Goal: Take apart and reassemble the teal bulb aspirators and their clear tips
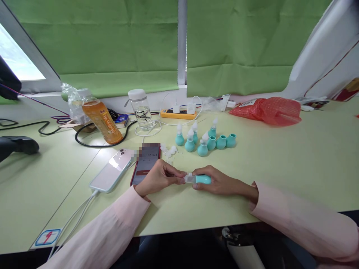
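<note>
My right hand point(214, 181) is closed around a teal rubber bulb point(203, 179), which lies sideways above the table. A translucent plastic nozzle point(190, 178) joins the bulb's left end, and my left hand point(168, 175) pinches the nozzle's tip between thumb and fingers. Beyond my hands stand several teal bulbs with clear nozzles on top, one of them a bulb with nozzle point(202, 145) at the front. To their right is a row of open-topped teal bulbs point(221, 142). Loose clear nozzle pieces point(169, 151) lie just past my left hand.
A dark phone point(147, 160) and a pale phone point(113, 170) with white cables lie left. Behind them are a tilted orange drink bottle point(101, 121), a clear water bottle point(143, 112) and a yellow power strip point(178, 114). Red bubble wrap point(266, 110) sits back right.
</note>
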Available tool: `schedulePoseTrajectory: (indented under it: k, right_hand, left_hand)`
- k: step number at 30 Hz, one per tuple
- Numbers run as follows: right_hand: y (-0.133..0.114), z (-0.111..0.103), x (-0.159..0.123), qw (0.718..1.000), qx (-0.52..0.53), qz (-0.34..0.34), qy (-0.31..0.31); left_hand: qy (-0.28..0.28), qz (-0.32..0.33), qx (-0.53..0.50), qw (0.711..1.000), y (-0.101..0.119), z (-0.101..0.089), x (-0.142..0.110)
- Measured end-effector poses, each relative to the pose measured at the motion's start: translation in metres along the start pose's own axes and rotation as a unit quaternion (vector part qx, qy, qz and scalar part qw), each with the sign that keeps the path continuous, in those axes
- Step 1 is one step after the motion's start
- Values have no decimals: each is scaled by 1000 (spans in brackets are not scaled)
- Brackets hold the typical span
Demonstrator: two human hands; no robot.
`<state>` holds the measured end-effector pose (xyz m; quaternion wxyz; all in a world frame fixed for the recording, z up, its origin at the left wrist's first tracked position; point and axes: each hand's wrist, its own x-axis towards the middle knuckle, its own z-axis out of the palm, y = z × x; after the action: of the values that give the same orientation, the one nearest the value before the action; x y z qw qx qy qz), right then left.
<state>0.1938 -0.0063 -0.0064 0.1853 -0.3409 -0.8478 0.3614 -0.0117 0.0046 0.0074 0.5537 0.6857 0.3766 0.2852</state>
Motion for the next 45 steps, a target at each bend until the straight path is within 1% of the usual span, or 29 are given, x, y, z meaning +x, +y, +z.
schedulePoseTrajectory:
  k: [4, 6, 10, 13, 15, 18, 21, 24, 26, 28, 29, 31, 33, 35, 36, 37, 38, 39, 40, 42, 43, 44, 45]
  right_hand:
    - [1, 1, 0, 1000, -5, -4, 8]
    - [0, 1, -1, 1000, -6, -5, 23]
    - [-1, -1, -1, 998, 2, -13, 60]
    - [0, 0, -1, 995, -13, -14, 98]
    - [0, 2, -1, 991, -28, -18, 130]
    - [-1, 4, -2, 988, -37, -31, 144]
    - [-2, 4, -3, 991, -36, -38, 125]
    - [-4, 3, -4, 992, -48, -40, 107]
    - [-6, 2, -4, 992, -58, -44, 103]
    - [-8, -2, -5, 989, -63, -49, 123]
    - [-8, -5, -6, 986, -62, -50, 148]
    - [-8, -17, -8, 970, -49, -49, 231]
    - [-6, -37, -11, 939, -19, -55, 340]
    - [0, -64, -13, 891, 7, -87, 446]
    - [4, -80, -13, 859, 4, -109, 500]
    - [11, -96, -12, 834, -12, -113, 540]
    - [19, -112, -11, 816, -44, -93, 569]
    - [30, -127, -10, 798, -82, -60, 594]
    - [42, -140, -8, 791, -107, -16, 602]
    - [71, -158, -4, 796, -104, 62, 593]
    - [86, -162, -3, 798, -95, 94, 587]
    - [100, -164, -2, 810, -92, 119, 567]
    - [114, -164, -2, 817, -89, 127, 556]
  left_hand:
    - [6, -3, 0, 1000, 2, 0, -1]
    - [19, -9, 1, 1000, 3, 1, -1]
    - [47, -31, -48, 997, 3, 3, 2]
    - [87, -17, -93, 992, 0, 5, 4]
    - [100, -9, -108, 989, -1, 6, 5]
    - [80, -8, -128, 988, -2, 6, 4]
    - [58, -4, -126, 990, -3, 7, 4]
    - [49, -3, -124, 991, -3, 9, 3]
    - [44, 9, -122, 992, 0, 12, 2]
    - [51, 36, -116, 991, 4, 14, 0]
    - [61, 50, -115, 990, 6, 14, -2]
    - [106, 75, -101, 986, 9, 13, -4]
    - [176, 95, -55, 978, 10, 10, -4]
    - [241, 110, 15, 964, 11, 5, -3]
    - [266, 113, 46, 956, 11, 3, -3]
    - [284, 113, 70, 950, 11, 0, -2]
    - [296, 111, 88, 945, 12, -3, -1]
    - [304, 109, 105, 941, 12, -7, 0]
    - [311, 107, 124, 936, 13, -11, 1]
    - [322, 107, 177, 924, 14, -19, 3]
    - [325, 104, 214, 915, 14, -23, 4]
    - [325, 101, 257, 905, 14, -26, 4]
    - [320, 97, 304, 892, 14, -28, 5]
